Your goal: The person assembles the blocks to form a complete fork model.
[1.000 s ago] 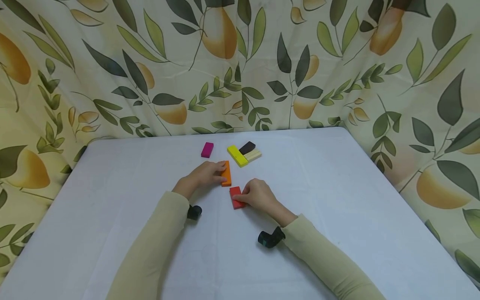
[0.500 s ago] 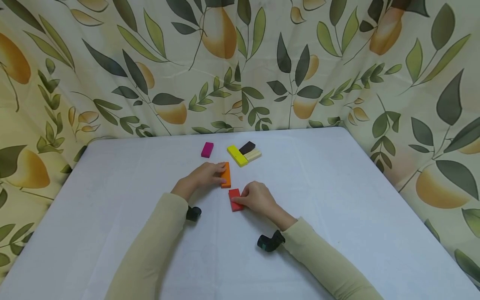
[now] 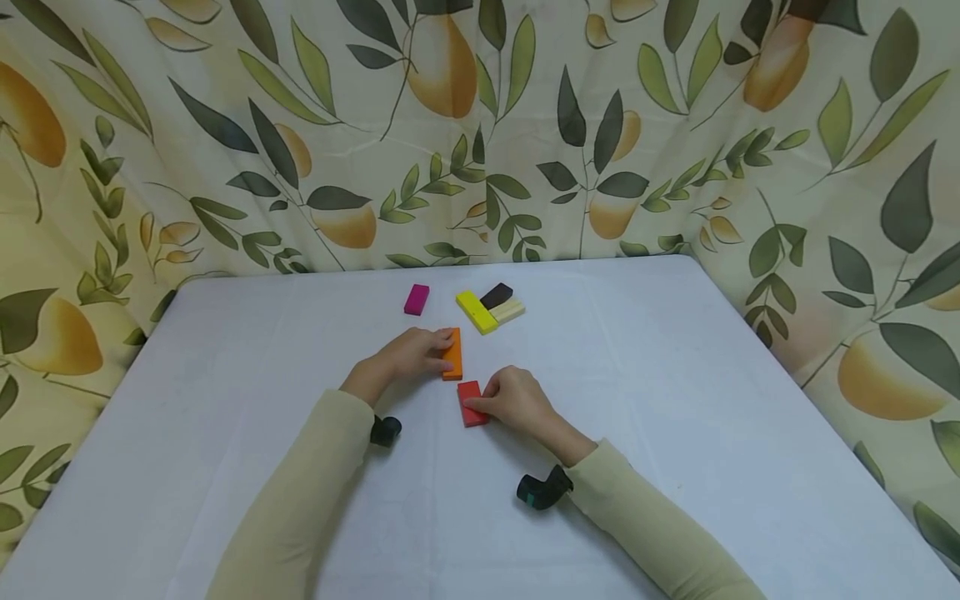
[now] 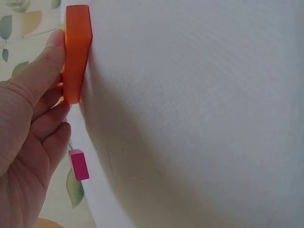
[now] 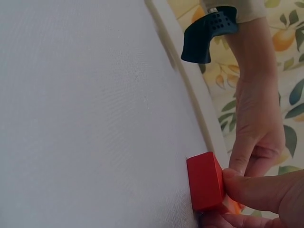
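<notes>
The left hand point(image 3: 408, 357) pinches the orange block point(image 3: 452, 353) at its fingertips; the right hand point(image 3: 517, 398) pinches the red block point(image 3: 470, 402). Lying just apart, either block could knock the other askew.

Table point(image 3: 675, 433): rectangular, rounded far corners, covered in a plain pale blue-white cloth, smooth with faint creases. Backdrop curtain point(image 3: 525, 125): cream fabric printed with dark and olive green leaves and orange-yellow pears, hanging in soft folds behind the far edge and wrapping round both sides of the table. Light: even, soft, with faint shadows on the cloth.
</notes>
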`<act>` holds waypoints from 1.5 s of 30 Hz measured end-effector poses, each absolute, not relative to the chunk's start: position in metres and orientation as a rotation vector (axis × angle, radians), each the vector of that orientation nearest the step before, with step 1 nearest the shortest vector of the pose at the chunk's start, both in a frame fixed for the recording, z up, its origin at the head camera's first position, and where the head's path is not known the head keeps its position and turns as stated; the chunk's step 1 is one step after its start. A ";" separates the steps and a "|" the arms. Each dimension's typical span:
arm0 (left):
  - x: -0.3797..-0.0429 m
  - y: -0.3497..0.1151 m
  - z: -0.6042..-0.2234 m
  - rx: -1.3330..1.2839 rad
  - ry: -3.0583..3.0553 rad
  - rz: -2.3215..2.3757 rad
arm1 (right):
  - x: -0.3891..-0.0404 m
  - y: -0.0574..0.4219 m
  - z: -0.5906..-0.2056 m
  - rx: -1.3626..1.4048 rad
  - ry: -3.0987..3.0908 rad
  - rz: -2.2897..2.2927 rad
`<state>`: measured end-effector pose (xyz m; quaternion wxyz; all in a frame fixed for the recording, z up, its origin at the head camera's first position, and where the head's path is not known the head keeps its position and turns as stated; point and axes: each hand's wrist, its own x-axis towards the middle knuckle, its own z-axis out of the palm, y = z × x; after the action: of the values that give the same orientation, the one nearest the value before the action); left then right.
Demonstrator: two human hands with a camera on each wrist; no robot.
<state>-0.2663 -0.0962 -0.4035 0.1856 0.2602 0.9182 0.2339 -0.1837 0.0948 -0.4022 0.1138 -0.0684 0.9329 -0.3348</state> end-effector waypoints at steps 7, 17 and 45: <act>-0.266 -0.097 -0.402 0.727 2.576 0.663 | -0.182 0.094 -0.403 -0.200 2.730 -1.007; -0.265 -0.099 -0.404 0.744 2.570 0.681 | -0.181 0.093 -0.404 -0.210 2.710 -1.015; -0.258 -0.100 -0.405 0.726 2.577 0.698 | -0.174 0.084 -0.403 -0.206 2.637 -1.089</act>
<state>-0.2580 -0.0996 -0.4047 0.1861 0.2579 0.9151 0.2480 -0.1736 0.0839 -0.4032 0.1400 -0.0715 0.9128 -0.3769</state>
